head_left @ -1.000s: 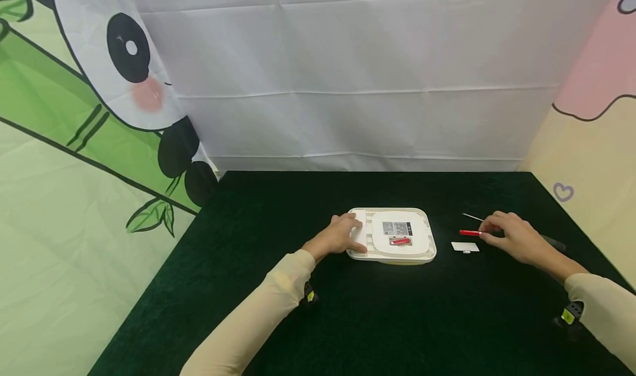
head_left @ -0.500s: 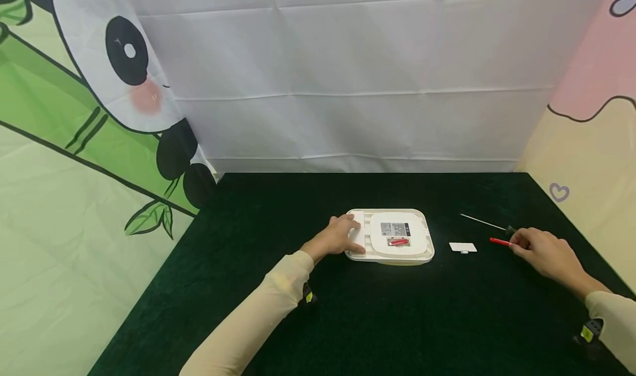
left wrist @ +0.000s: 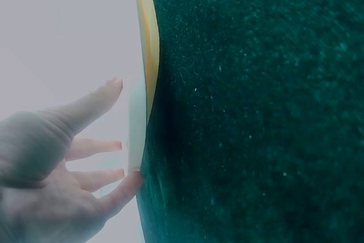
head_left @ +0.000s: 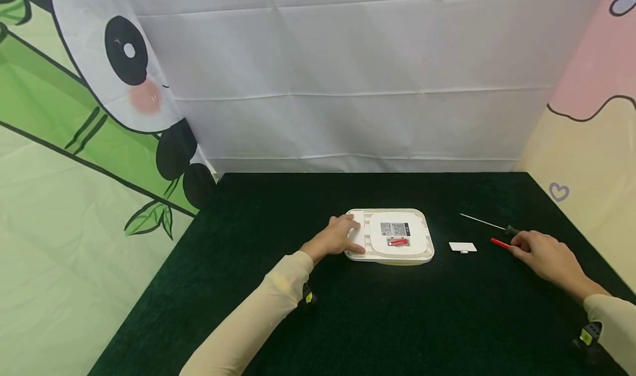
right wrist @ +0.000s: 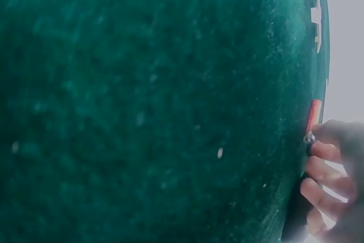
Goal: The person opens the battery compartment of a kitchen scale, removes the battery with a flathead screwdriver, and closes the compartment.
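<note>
Battery [head_left: 499, 243], red, sits at the fingertips of the right hand [head_left: 545, 257], low over the right part of the dark green table [head_left: 397, 315]; whether it touches the cloth I cannot tell. The right hand has a narrow grip, thumb and finger pinching one end while the red length sticks out toward the left. In the right wrist view a silvery tip shows at the pinched end, and the other fingers are curled. Just beside this hand lies a screwdriver [head_left: 482, 220], its thin shaft pointing left and its dark handle partly hidden by the hand. A small white cover [head_left: 462, 247], with a tab on its near edge, lies between the hand and a white device [head_left: 425, 243]. The device bears a grey label [head_left: 395, 229], and below that a slot with a second battery [head_left: 398, 242], also red, inside. The left hand [head_left: 334, 236] rests on the device's left end, thumb and fingers spread wide, touching it. A pale yellow part shows under the device's near edge
</note>
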`<state>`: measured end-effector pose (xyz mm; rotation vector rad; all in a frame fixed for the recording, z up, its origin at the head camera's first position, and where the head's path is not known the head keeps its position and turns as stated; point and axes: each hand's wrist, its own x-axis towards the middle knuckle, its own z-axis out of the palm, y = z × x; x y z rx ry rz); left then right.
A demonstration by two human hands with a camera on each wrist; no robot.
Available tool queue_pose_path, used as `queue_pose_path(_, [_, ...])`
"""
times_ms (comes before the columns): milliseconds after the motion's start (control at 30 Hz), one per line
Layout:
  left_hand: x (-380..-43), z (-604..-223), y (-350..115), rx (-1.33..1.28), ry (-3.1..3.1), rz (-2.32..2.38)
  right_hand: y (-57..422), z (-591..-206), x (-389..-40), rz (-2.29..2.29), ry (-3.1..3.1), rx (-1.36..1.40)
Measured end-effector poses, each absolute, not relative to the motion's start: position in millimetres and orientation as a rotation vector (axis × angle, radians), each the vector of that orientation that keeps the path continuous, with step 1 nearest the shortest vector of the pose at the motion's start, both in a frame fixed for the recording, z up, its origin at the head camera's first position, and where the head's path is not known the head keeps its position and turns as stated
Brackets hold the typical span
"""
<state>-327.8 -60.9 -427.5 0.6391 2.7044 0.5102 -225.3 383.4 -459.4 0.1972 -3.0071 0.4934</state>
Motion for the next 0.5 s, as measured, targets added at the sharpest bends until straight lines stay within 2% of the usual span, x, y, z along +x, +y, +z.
queue_pose_path(233, [-326,-426,-61,0.634,2.704,0.502,366,-456,-238,0.404,-2.885,0.301])
queue_pose_path(500, [-325,-424,-61,0.632,2.704,0.505,312,-436,-262,0.397,-2.889,0.414])
